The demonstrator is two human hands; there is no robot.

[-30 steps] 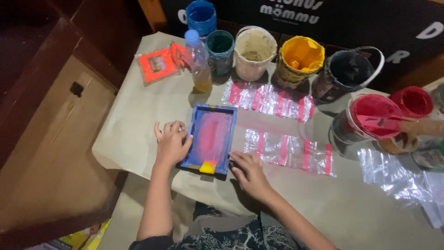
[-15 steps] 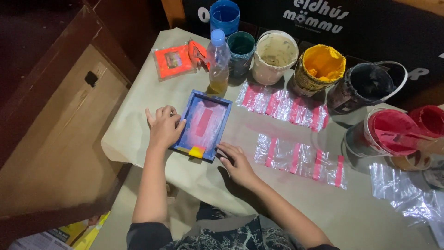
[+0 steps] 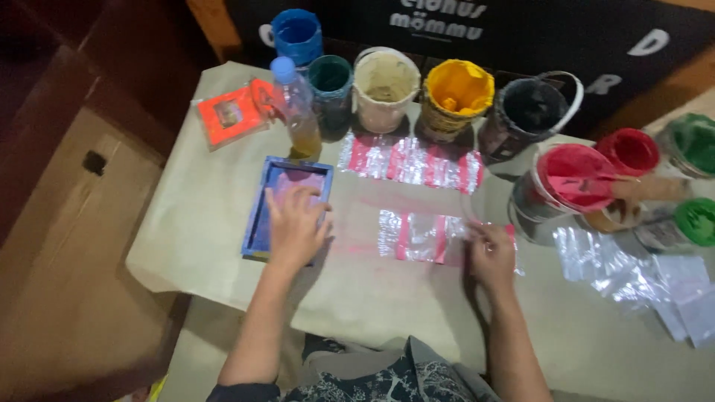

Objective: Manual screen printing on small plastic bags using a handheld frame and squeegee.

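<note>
A small blue-framed printing screen (image 3: pixel 261 216) with a pink-stained mesh lies on the paper-covered table (image 3: pixel 201 223). My left hand (image 3: pixel 296 227) lies flat on top of it, fingers over the mesh. To its right lies a row of clear plastic bags with red printed bands (image 3: pixel 417 234). My right hand (image 3: pixel 490 254) pinches the right end of that row. A second row of printed bags (image 3: pixel 410 160) lies farther back, touched by neither hand.
Along the back stand open paint buckets: blue (image 3: pixel 296 33), teal (image 3: pixel 330 78), cream (image 3: pixel 386 78), yellow (image 3: pixel 458 89), black (image 3: pixel 532 108), red (image 3: pixel 570 175), green (image 3: pixel 693 141). A plastic bottle (image 3: pixel 296 112) and an orange frame (image 3: pixel 227 115) sit behind the screen. Loose clear bags (image 3: pixel 633 268) lie at right.
My left hand slid from the screen's left edge onto its top. My right hand left the screen's near corner and went right to the end of the bag row.
</note>
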